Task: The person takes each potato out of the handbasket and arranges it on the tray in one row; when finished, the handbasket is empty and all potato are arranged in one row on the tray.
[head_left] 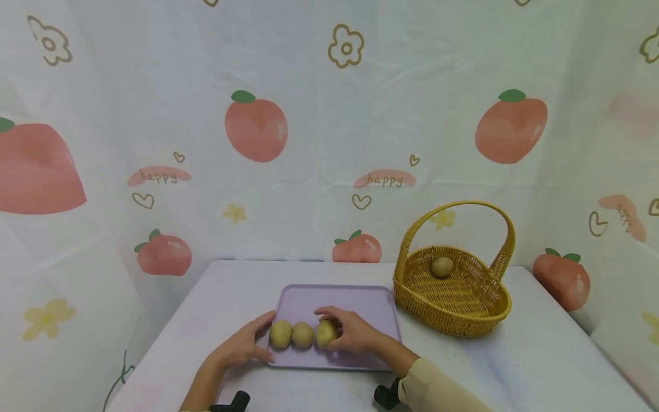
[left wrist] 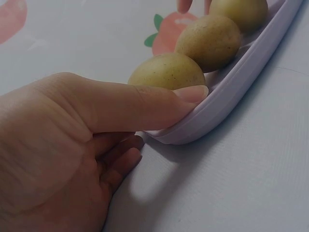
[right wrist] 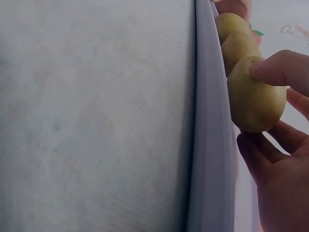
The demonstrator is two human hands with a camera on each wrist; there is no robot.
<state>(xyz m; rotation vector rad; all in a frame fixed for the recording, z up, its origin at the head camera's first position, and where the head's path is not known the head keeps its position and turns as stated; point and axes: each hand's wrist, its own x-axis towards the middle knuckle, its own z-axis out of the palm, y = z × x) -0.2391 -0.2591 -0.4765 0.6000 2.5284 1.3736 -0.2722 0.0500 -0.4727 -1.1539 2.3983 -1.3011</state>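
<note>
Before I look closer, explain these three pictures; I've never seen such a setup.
No machine here, just a person's bare left hand and right hand. The wide picture comes from a camera worn on the head; the two close ones come from cameras on the left and right wrists. On the white table lies a shallow lilac rectangular tray. Two rounded yellow-brown potatoes sit on it, and the right hand holds a third potato at the right end of their row. The left hand is at the tray's left end, its thumb at the rim. Right of the tray stands a golden woven basket with an arched handle and another potato inside.
</note>
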